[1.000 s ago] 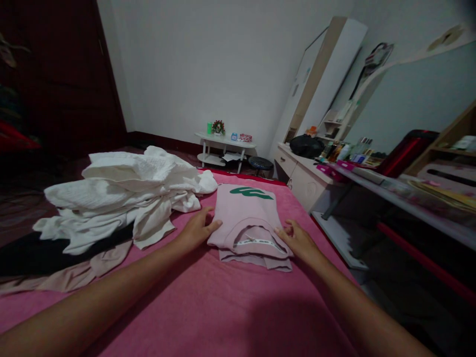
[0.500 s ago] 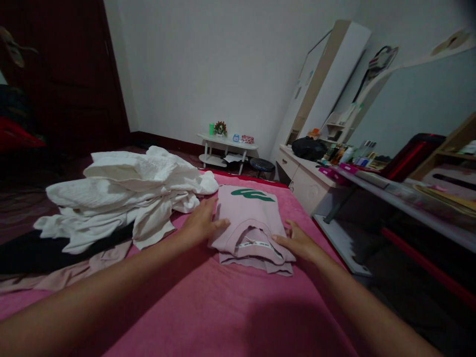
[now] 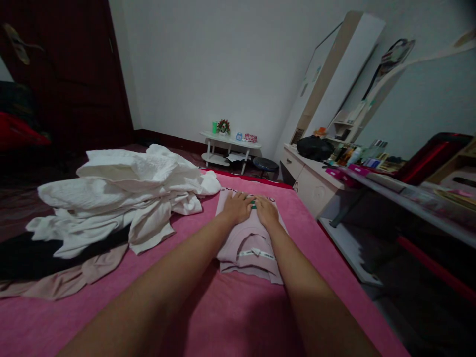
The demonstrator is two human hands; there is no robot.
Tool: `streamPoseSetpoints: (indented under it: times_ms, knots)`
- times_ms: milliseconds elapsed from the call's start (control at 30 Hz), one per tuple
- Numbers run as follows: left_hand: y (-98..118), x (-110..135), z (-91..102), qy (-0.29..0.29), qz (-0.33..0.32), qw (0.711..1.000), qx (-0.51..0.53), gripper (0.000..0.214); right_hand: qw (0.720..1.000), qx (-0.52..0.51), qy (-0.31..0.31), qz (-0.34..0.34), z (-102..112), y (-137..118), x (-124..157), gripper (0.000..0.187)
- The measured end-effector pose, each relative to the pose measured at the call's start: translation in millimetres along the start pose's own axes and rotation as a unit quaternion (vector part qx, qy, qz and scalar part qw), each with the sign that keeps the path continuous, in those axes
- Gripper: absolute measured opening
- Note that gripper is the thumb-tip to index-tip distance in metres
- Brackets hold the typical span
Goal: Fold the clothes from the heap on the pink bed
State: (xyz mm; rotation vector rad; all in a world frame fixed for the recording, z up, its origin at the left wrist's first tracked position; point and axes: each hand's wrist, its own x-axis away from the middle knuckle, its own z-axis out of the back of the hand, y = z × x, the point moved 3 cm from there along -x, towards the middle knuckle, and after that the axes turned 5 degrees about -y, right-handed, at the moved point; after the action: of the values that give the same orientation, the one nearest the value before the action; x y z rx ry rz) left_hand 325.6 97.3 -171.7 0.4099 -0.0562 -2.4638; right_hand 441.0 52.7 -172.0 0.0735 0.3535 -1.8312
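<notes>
A folded pale pink T-shirt (image 3: pixel 245 243) lies on the pink bed cover (image 3: pixel 219 307), its neckline towards me. My left hand (image 3: pixel 238 207) rests flat on the far half of the shirt, fingers stretched out. Beside it, my right hand (image 3: pixel 267 210) also lies flat there, and the fingertips of both hands come close together. Between and under them, most of the green print (image 3: pixel 254 204) is covered. Dark lettering shows at the shirt's far edge.
Left of the shirt is a heap of white clothes (image 3: pixel 130 183), with a black garment (image 3: pixel 33 258) and a dusty pink garment (image 3: pixel 78 277) partly under it. A small white table (image 3: pixel 226 140) and a round stool (image 3: pixel 265 164) stand beyond the bed. A dresser (image 3: pixel 312 181) is at right.
Both hands have moved from the shirt's sides forward and inward onto its top, covering most of the green print. Lettering now shows at the far edge. The view has shifted slightly.
</notes>
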Motion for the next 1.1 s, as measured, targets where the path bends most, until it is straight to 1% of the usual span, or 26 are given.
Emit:
streamPoseSetpoints:
  times_ms: [33, 100, 200, 267, 367, 433, 500, 567, 600, 633, 700, 767, 833, 900, 967, 1033, 1100]
  knots:
    - [-2.1, 2.2, -7.0, -0.001, 0.003, 1.0, 0.004, 0.045, 1.0, -0.006, 0.0, -0.003, -9.0, 5.5, 0.5, 0.045]
    - [-3.5, 4.9, -11.9, -0.007, 0.007, 1.0, 0.014, 0.047, 1.0, -0.014, 0.003, -0.011, -16.6, 12.5, -0.2, 0.045]
    - [-3.3, 9.3, -7.1, -0.019, 0.016, 0.999, 0.033, 0.048, 0.999, -0.032, -0.003, -0.012, -12.9, 13.1, 0.5, 0.045]
    - [-3.8, 17.4, -3.3, -0.032, 0.021, 0.998, 0.05, 0.052, 0.999, -0.049, -0.011, -0.013, -7.6, 10.3, 8.0, 0.047]
    - [-3.4, 42.8, 0.8, -0.054, 0.015, 0.995, 0.082, 0.061, 0.998, -0.047, -0.03, -0.015, 0.1, 5.5, 34.1, 0.05]
    - [-1.3, 67.6, 4.7, -0.051, 0.021, 0.993, 0.103, 0.063, 0.998, -0.023, -0.029, -0.042, 6.2, 4.3, 59.0, 0.053]
    - [1.2, 94.6, 10.3, -0.032, 0.059, 0.991, 0.117, 0.063, 0.995, -0.002, -0.015, -0.097, 13.3, 5.1, 85.2, 0.058]
    - [2.6, 118.9, 17.5, -0.004, 0.118, 0.986, 0.12, 0.063, 0.989, -0.001, -0.007, -0.146, 20.0, 6.7, 107.2, 0.065]
    - [2.7, 128.6, 21.1, 0.006, 0.146, 0.982, 0.12, 0.065, 0.987, -0.006, -0.01, -0.161, 22.6, 7.7, 115.2, 0.068]
    - [2.3, 136.1, 24.5, 0.009, 0.166, 0.978, 0.123, 0.068, 0.985, -0.014, -0.017, -0.17, 24.5, 9.4, 121.1, 0.07]
    - [-0.3, 144.9, 29.5, -0.008, 0.192, 0.971, 0.143, 0.073, 0.982, -0.036, -0.029, -0.184, 26.6, 15.6, 127.3, 0.073]
    - [-3.2, 148.1, 32.4, -0.037, 0.193, 0.964, 0.181, 0.077, 0.977, -0.077, -0.04, -0.197, 25.4, 25.9, 128.3, 0.077]
    - [-2.4, 149.9, 34.9, -0.053, 0.179, 0.959, 0.216, 0.076, 0.967, -0.15, -0.041, -0.203, 22.3, 37.7, 126.5, 0.08]
    - [5.3, 153.0, 37.0, -0.054, 0.168, 0.959, 0.222, 0.071, 0.951, -0.233, -0.04, -0.199, 20.3, 46.0, 123.1, 0.081]
    - [21.1, 157.5, 38.4, -0.047, 0.161, 0.964, 0.206, 0.069, 0.941, -0.276, -0.04, -0.191, 23.7, 47.0, 118.0, 0.081]
    - [42.7, 162.1, 39.1, -0.034, 0.135, 0.971, 0.195, 0.071, 0.949, -0.253, -0.058, -0.179, 34.0, 38.5, 111.0, 0.081]
    - [65.0, 165.7, 38.5, -0.022, 0.087, 0.974, 0.207, 0.075, 0.968, -0.191, -0.086, -0.14, 49.2, 20.7, 102.4, 0.081]
